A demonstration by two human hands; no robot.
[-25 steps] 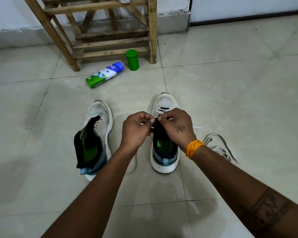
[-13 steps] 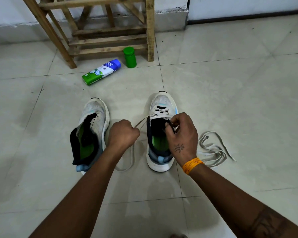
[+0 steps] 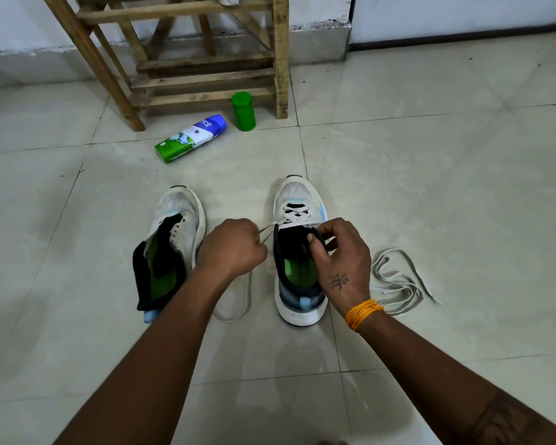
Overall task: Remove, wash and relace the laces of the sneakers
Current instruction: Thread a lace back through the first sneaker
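**Relacing the right sneaker, one eyelet at a time**

While the left sneaker [image 3: 170, 242] is sitting unlaced with its tongue flopping open, the person is working on its partner, so it looks like they are doing one shoe at a time. The left hand [image 3: 233, 248] is curling into a fist round one end of the lace [image 3: 267, 231] and drawing it out sideways, probably taking up the slack; the tail is trailing in a loop on the floor [image 3: 430, 187] between the shoes. The right sneaker [image 3: 299, 252] is standing toe-away, already crossed at the lowest eyelets and bare above. The right hand [image 3: 341, 258] is pinching at the shoe's collar by the tongue, seemingly steadying it or feeling for the next hole; whether it is holding the other lace end I cannot tell. A spare lace [image 3: 398, 281] is lying bunched just right of that shoe, presumably waiting for the left one.
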